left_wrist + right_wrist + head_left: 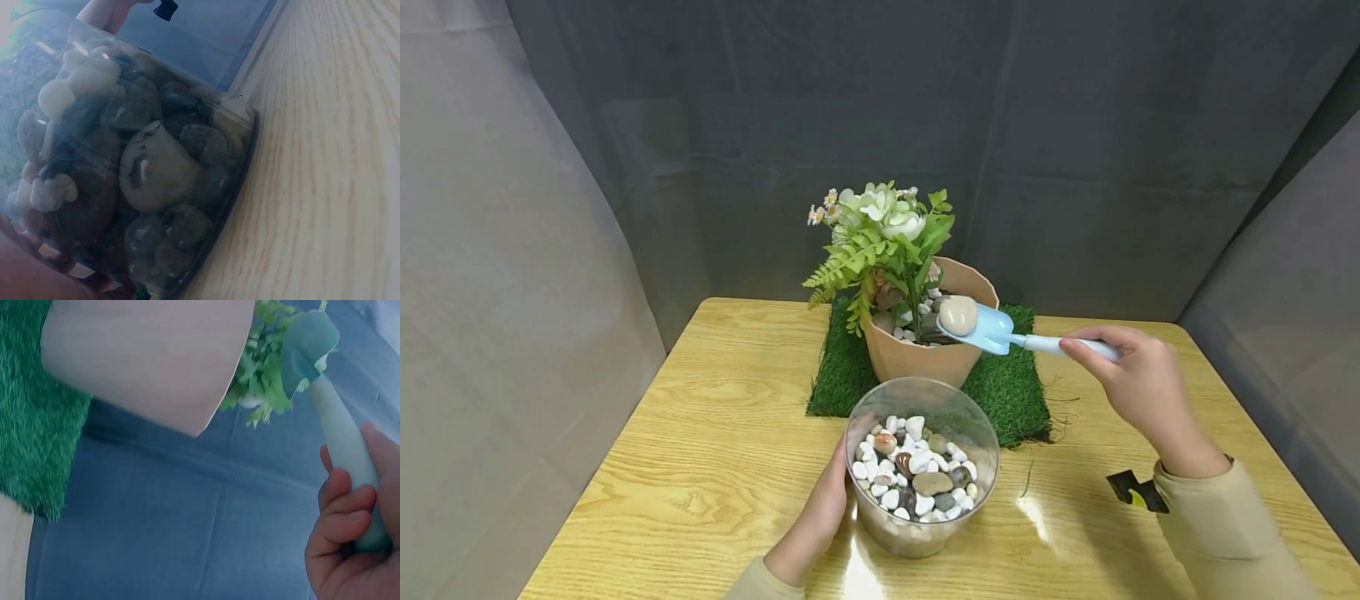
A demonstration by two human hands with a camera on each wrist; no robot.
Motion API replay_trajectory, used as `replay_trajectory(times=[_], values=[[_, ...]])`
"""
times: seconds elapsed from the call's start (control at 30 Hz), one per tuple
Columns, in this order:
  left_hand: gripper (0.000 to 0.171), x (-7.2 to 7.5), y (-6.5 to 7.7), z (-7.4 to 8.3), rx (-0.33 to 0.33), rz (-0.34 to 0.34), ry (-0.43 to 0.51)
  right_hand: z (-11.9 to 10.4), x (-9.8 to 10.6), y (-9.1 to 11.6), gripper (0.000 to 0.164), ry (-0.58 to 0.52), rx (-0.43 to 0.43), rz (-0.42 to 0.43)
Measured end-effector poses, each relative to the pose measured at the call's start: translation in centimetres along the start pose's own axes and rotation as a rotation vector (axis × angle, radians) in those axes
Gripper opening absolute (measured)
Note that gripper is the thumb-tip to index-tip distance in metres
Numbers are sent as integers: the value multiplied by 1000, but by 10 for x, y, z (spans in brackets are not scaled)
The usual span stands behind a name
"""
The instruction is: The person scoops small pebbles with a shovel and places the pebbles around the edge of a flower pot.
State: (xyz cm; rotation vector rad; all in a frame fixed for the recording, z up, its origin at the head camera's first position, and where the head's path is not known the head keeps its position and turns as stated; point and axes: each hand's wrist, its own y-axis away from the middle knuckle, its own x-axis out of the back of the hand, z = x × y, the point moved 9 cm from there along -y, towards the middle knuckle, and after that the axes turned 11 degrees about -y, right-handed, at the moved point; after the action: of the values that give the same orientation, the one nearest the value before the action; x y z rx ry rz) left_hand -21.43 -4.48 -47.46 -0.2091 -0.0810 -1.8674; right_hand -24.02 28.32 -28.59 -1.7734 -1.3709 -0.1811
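My right hand (1138,375) grips the pale handle of a light blue garden trowel (992,330), fingers curled round it in the right wrist view. On the blade lies a large cream stone (958,316), held over the rim of a terracotta-coloured flowerpot (925,362). White and dark pebbles sit inside the pot around an artificial plant (887,233) with pale flowers and ferns. My left hand (823,492) holds the left side of a clear plastic container (917,542), which stands on the table. Mixed white, brown and grey pebbles (156,169) fill its lower part.
The pot stands on a square of green artificial turf (1011,404) on a wood-grain table (700,467). A small black object with a yellow mark (1137,492) lies near the right sleeve. Dark grey cloth (1075,150) hangs behind, with lighter grey panels at both sides.
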Motion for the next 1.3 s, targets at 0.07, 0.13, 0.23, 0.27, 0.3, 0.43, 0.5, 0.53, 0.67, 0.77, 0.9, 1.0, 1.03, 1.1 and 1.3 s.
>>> replay_trajectory(times=[0.07, 0.13, 0.23, 0.27, 0.3, 0.43, 0.5, 0.53, 0.67, 0.77, 0.9, 1.0, 1.03, 1.1, 1.3], values=[[68, 0, 0, 0, 5, 0, 0, 5, 3, -5, 19, 31, -18, 5], [68, 0, 0, 0, 7, -1, 1, 10, 5, -9, 22, 51, -31, 1], [68, 0, 0, 0, 7, -2, -6, 16, 6, -13, 26, 76, -47, -13], [68, 0, 0, 0, 7, -3, -8, 18, 5, -14, 27, 84, -47, -17], [68, 0, 0, 0, 7, -4, -9, 20, 5, -15, 28, 91, -48, -22], [68, 0, 1, 1, 12, -5, -14, 26, 5, -18, 30, 115, -45, -36], [68, 0, 0, 1, 13, -4, -12, 28, 5, -19, 30, 125, -36, -39], [68, 0, 0, 1, 13, -3, -13, 28, 5, -20, 28, 132, -22, -36], [65, 0, 0, 1, 10, 1, -11, 24, 6, -24, 23, 156, 46, -15], [64, 0, 0, 1, 9, 4, -6, 20, 7, -27, 19, 170, 93, -4], [65, 1, 0, 1, 8, 5, -2, 12, 8, -31, 18, 190, 125, -14], [66, 1, 0, 1, 8, 8, -4, 7, 8, -36, 18, 203, 131, -35], [66, 1, 0, 1, 8, 9, -5, 6, 8, -37, 18, 207, 127, -44], [66, 1, 0, 1, 7, 10, -7, 4, 8, -40, 19, 216, 115, -64], [62, 2, -1, 1, 2, 12, -18, -1, 10, -43, 22, 240, 100, -91]])
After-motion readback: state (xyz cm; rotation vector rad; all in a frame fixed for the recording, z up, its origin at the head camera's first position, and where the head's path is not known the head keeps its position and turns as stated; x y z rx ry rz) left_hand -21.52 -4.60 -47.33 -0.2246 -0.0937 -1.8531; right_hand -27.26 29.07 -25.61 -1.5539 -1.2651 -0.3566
